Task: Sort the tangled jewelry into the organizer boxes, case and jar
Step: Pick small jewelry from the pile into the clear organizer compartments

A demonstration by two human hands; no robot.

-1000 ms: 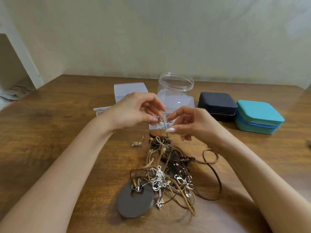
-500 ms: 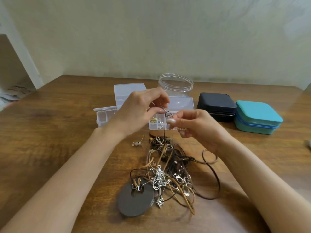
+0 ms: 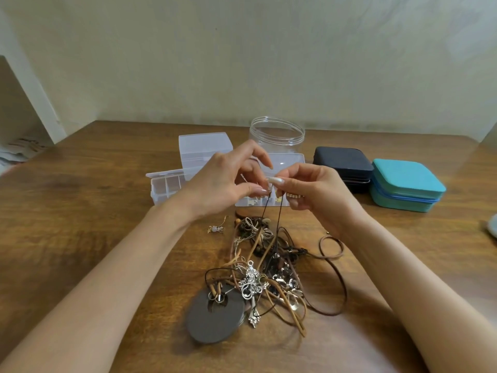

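Observation:
A tangle of cord necklaces (image 3: 271, 267) with silver charms and a large dark disc pendant (image 3: 215, 316) lies on the wooden table (image 3: 80, 211). My left hand (image 3: 223, 181) and my right hand (image 3: 309, 189) are raised above the heap, fingertips close together. Each pinches one end of a thin black cord (image 3: 271, 219) that hangs down in two strands into the tangle. Behind my hands stand a clear jar (image 3: 277, 134), an open compartment box (image 3: 166, 185), a second open box (image 3: 285, 162) partly hidden, and a closed clear box (image 3: 204, 148).
A black zip case (image 3: 343, 166) and a teal zip case (image 3: 406, 184) sit closed at the right. A small loose gold charm (image 3: 216, 228) lies left of the tangle. A brown cord loop (image 3: 332, 247) trails toward my right forearm.
Both hands have risen from just above the heap, drawing the black cord up out of the tangle so its two strands now hang taut below my fingers.

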